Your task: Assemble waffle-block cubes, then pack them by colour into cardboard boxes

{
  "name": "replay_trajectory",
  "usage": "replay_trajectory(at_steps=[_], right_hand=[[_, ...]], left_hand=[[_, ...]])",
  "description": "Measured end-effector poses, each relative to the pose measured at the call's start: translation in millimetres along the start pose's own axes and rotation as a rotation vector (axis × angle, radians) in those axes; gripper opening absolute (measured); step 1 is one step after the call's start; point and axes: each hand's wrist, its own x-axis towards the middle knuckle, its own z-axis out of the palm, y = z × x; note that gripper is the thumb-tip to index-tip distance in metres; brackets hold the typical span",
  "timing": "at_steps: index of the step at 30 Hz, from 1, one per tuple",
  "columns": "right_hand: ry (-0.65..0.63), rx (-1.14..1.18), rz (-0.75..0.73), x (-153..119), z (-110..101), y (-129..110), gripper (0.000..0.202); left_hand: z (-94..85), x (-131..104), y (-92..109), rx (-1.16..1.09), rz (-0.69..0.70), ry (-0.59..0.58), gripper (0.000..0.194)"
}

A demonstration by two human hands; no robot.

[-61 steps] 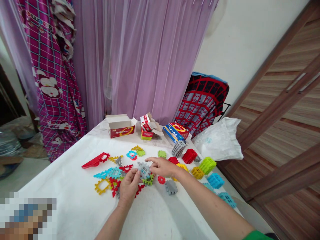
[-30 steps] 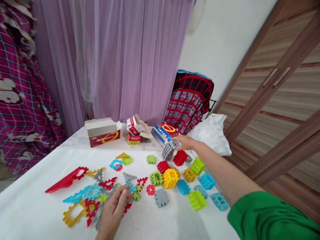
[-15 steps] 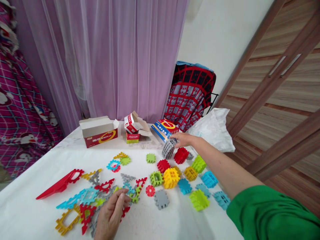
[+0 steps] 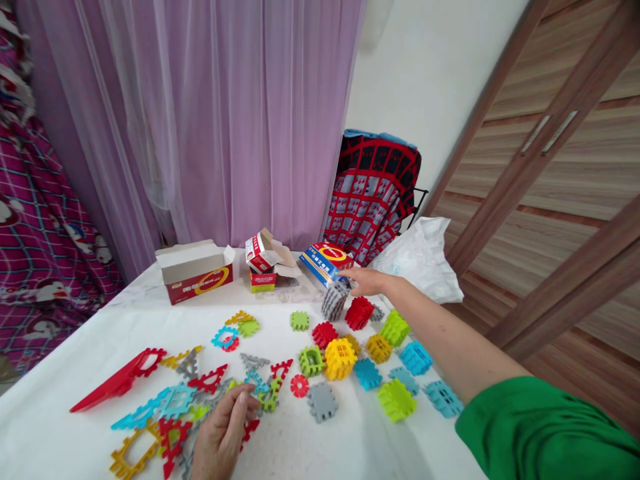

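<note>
My right hand (image 4: 369, 281) reaches to the back of the table and grips a stack of grey interlocking plastic pieces (image 4: 334, 304), which leans on the table. Beside that stack are red stacked pieces (image 4: 359, 313) and a second red stack (image 4: 325, 334). My left hand (image 4: 224, 432) rests low among the loose pieces, its fingers curled in and the thumb against them. Anything inside those fingers is hidden. Close to it lie a red piece (image 4: 249, 431), a green toothed piece (image 4: 269, 400) and a red triangular piece (image 4: 173, 443).
Yellow (image 4: 341, 359), green (image 4: 397, 401) and blue stacks (image 4: 416, 358) stand at the right. A flat grey square (image 4: 323, 401) lies mid-table. Behind are an open red box (image 4: 200, 285), small cartons (image 4: 263, 280), a blue-and-red box (image 4: 320, 263) and a white bag (image 4: 415, 260).
The camera view has shifted slightly, so everything sits a little lower and further left. Both hands keep nearly the same places, the right still on the grey stack.
</note>
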Motion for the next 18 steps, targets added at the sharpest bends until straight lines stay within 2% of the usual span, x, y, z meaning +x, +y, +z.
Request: replay_trajectory(at_steps=[3,6,8,10,12,13,16,18], right_hand=[[0.093,0.213,0.07,-15.0,3.1,1.5,0.065],[0.288,0.66,0.232,-28.1,14.4,-3.9,0.057],[0.394,0.878,0.318,-32.6,22.4,-9.7,0.055],[0.437,0.979,0.361,-33.3,26.8,-15.1,0.051],[0.469,1.07,0.38,-30.8,26.0,-19.8,0.046],[0.479,1.119,0.386,-28.5,24.3,-22.2,0.047],[0.471,1.286,0.414,-16.7,18.0,-30.4,0.058],[0.44,1.363,0.392,-4.8,16.3,-35.4,0.067]], left_hand=[[-1.0,-3.4,-3.7,0.118,0.15,0.001,0.037],[-1.7,-7.2,0.2,0.232,0.363,-0.034,0.024],[-1.6,-5.6,10.4,0.247,0.393,-0.058,0.025],[1.5,2.9,29.4,0.216,0.275,-0.062,0.036],[10.7,19.4,58.0,0.126,0.071,-0.041,0.051],[18.5,30.4,75.0,0.033,-0.023,-0.069,0.057],[54.0,70.2,128.7,-0.372,-0.276,-0.179,0.063],[83.8,97.2,158.7,-0.517,-0.434,-0.229,0.064]])
